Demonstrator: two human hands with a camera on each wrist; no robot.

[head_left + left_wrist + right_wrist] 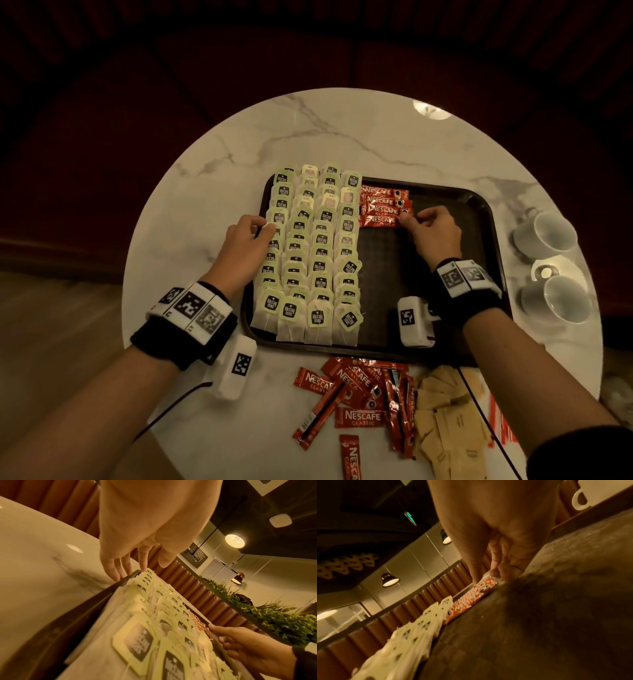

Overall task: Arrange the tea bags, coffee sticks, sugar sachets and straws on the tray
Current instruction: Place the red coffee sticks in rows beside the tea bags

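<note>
A dark brown tray (387,267) holds several rows of green-tagged tea bags (308,246) on its left half. Red coffee sticks (383,204) lie stacked beside them at the tray's far side. My right hand (407,217) pinches the right end of the nearest stick (380,222), which lies flat on the tray (539,615); the right wrist view shows thumb and fingers (501,573) on that stick (471,599). With relaxed fingers, my left hand (267,229) rests on the left tea bag column. Its fingertips (118,576) touch the tray rim (96,601) and the tea bags (154,622).
Loose coffee sticks (356,394), pale sugar sachets (448,421) and red straws (500,421) lie on the round marble table (308,130) in front of the tray. Two white cups (544,233) (555,298) stand to the right. A dark padded bench runs behind the table.
</note>
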